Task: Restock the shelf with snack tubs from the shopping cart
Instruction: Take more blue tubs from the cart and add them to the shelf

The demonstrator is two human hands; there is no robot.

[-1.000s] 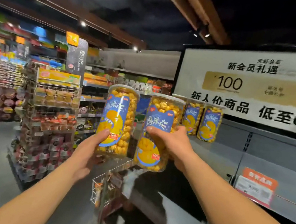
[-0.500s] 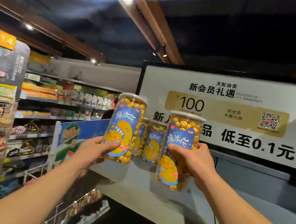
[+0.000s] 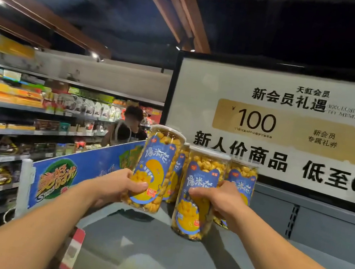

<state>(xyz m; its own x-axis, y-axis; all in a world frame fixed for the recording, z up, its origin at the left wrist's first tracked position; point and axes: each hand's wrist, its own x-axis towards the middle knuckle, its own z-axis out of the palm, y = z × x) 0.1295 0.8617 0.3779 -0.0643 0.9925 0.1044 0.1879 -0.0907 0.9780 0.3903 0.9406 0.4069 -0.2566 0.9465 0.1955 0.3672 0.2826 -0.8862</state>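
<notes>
I hold two clear popcorn tubs with blue and yellow labels. My left hand grips one tub, tilted and lifted just above the grey shelf. My right hand grips the other tub, upright with its base on or very close to the shelf top. Behind them two more tubs stand at the back of the shelf, one between my tubs and one to the right, partly hidden by my right hand.
A large white promotion sign rises behind the shelf. A blue banner board borders the shelf's left side. A person stands beyond it by stocked aisle shelves. A red and white price tag hangs at the shelf's front edge.
Both hands have carried the tubs forward over the shelf. The right tub has come down to the shelf surface in front of the two standing tubs; the view has swung right and closer.
</notes>
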